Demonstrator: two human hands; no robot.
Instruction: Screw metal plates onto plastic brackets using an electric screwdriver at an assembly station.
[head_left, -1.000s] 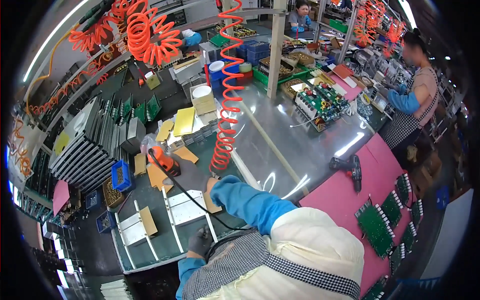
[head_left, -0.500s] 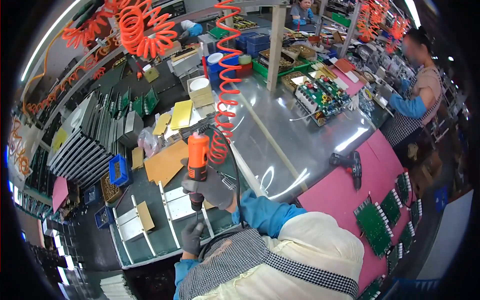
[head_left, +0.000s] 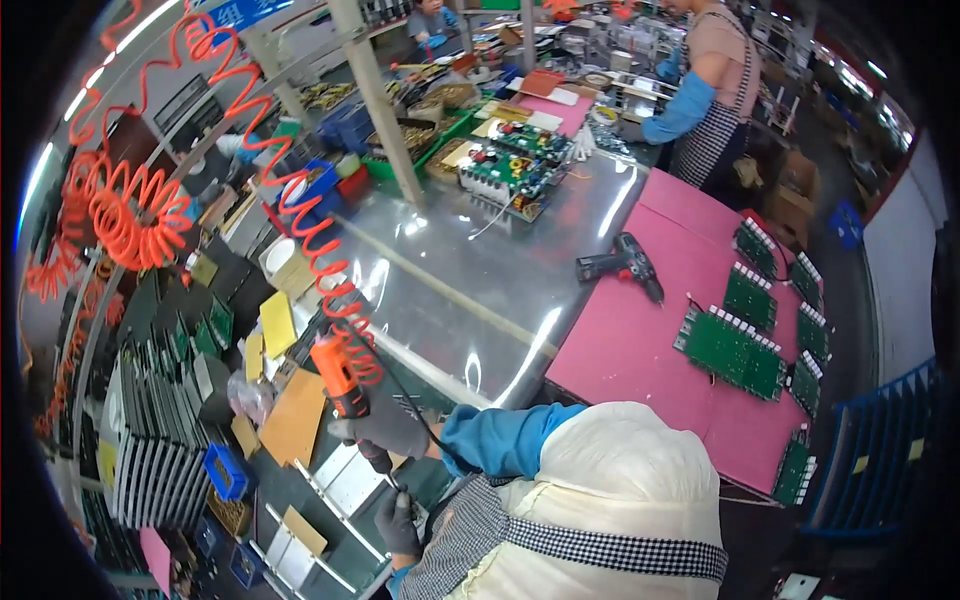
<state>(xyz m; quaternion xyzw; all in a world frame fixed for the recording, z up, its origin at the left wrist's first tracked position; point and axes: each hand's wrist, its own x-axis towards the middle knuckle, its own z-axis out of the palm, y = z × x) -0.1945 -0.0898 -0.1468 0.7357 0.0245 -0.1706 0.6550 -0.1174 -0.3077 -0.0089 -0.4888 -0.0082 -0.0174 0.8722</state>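
Note:
My right hand [head_left: 392,428], in a dark grey glove, is wrapped around an orange and black electric screwdriver [head_left: 340,375] with a cable on its upper end. The driver tilts, its bit pointing down toward my left hand [head_left: 398,524]. That hand, also gloved, has its fingers closed close to the bit's lower end; whatever is in them is too small to make out. Beside the driver, on the dark green bench, lies a white panel with narrow white rails [head_left: 352,488]. A second white panel [head_left: 292,560] lies nearer the bench's left corner.
On the pink mat [head_left: 640,350] at right are green circuit boards [head_left: 735,352] and a black cordless drill [head_left: 620,266]. A populated board [head_left: 505,175] sits on the shiny tabletop. Metal frames [head_left: 165,440], a blue bin [head_left: 228,472] and a red coiled hose [head_left: 320,240] are at left. A co-worker [head_left: 712,85] stands far right.
My view has turned to the right, so the bench things appear farther left and more of the pink mat shows. The screwdriver stays in my right hand, and my left hand stays near its bit.

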